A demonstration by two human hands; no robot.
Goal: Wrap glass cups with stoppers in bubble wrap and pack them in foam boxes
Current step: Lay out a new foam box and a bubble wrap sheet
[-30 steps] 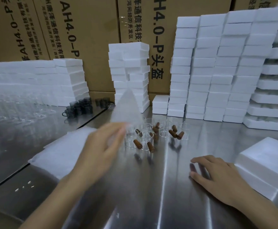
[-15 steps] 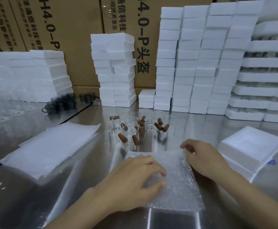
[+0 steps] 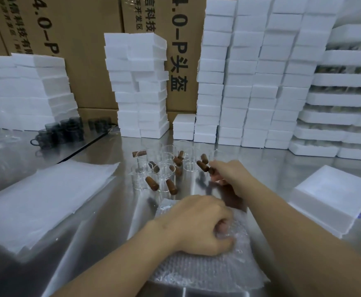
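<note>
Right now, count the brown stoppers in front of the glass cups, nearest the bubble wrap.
2: one stopper front-left, another just right of it. More stand among the cups; some may be hidden.

left grip (image 3: 199,226), fingers curled, pins bubble wrap (image 3: 207,266) on table (image 3: 111,221) at 6 o'clock. right grip (image 3: 229,174) at glass cups (image 3: 166,168), 12 o'clock, against a stoppered one; hold blurred. foam boxes (image 3: 250,82) behind.

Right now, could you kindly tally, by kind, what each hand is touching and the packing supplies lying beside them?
Bubble wrap sheet, held by the left hand: 1
Brown stopper, pinched by the right hand: 1
Pile of white sheets, left: 1
Foam box stack, right: 1
Total: 4
</note>
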